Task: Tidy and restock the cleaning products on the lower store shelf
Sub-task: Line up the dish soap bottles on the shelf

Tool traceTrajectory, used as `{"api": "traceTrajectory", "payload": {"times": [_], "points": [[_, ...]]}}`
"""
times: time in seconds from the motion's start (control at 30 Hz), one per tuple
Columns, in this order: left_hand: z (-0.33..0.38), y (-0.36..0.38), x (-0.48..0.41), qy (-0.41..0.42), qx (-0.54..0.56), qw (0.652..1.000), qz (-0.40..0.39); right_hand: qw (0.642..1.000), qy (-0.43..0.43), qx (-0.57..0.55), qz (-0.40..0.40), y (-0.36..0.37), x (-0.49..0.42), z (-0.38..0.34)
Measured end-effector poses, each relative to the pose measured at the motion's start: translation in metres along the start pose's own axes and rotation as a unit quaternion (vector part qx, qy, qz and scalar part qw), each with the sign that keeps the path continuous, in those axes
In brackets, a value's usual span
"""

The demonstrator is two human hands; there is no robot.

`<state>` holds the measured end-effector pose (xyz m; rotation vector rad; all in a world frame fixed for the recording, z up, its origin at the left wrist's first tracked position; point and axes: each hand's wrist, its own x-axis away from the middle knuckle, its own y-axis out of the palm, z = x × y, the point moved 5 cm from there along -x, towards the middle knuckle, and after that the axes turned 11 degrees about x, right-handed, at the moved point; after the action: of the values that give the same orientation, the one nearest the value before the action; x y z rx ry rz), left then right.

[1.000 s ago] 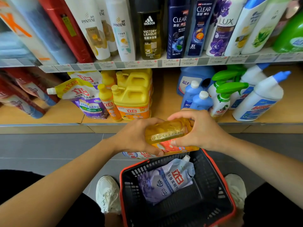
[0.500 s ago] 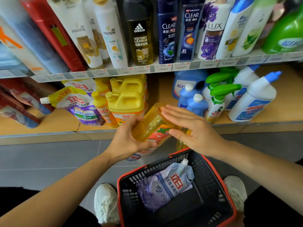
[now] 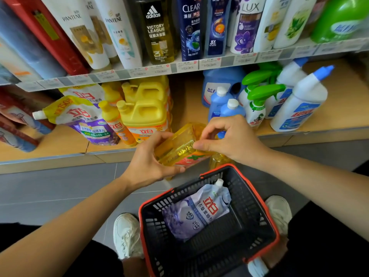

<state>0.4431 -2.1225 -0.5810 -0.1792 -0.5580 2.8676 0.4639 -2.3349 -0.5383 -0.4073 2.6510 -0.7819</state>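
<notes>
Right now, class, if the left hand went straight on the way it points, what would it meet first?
Probably the right hand, whose fingers pinch the far corner of the bottle that the left hand holds. Behind it stand blue bottles on the shelf; depth is unclear.

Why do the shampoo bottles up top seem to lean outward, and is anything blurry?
Head view: the wide-angle lens fans the upper-shelf bottles outward and bows the shelf edge; the price labels and the red packs at far left are smeared; light is soft, shaded under the upper shelf; the yellow bottle in the left hand shows bright highlights.
</notes>
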Motion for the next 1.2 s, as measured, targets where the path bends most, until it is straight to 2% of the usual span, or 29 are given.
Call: {"api": "traceTrajectory", "payload": {"times": [0.13,0.4,0.57,0.7,0.77,0.87,1.07,1.2], "points": [[0.0,0.001,0.0,-0.003,0.037,0.999,0.005,0.998,0.023,-0.037,0.05,-0.004,-0.003,0.007],[0.003,0.0,-0.001,0.003,0.064,0.998,0.025,0.995,0.048,-0.009,0.09,-0.015,-0.007,0.016],[0.002,-0.007,-0.003,-0.001,0.069,0.996,0.054,0.998,0.001,0.024,0.057,-0.015,-0.005,0.006],[0.005,-0.017,-0.006,-0.005,0.083,0.993,0.079,0.997,-0.035,0.062,-0.007,-0.006,-0.001,0.0],[0.007,-0.021,-0.007,0.0,0.079,0.993,0.084,0.996,-0.055,0.075,0.006,-0.005,0.0,-0.003],[0.008,-0.022,-0.007,-0.004,0.077,0.993,0.084,0.99,-0.075,0.091,0.075,-0.015,-0.002,-0.006],[-0.001,-0.017,-0.006,-0.037,0.135,0.987,0.078,0.989,-0.011,0.05,0.141,-0.024,-0.004,0.004],[-0.005,-0.013,-0.007,-0.074,0.2,0.974,0.082,0.991,0.04,0.036,0.12,-0.017,-0.003,0.023]]}}
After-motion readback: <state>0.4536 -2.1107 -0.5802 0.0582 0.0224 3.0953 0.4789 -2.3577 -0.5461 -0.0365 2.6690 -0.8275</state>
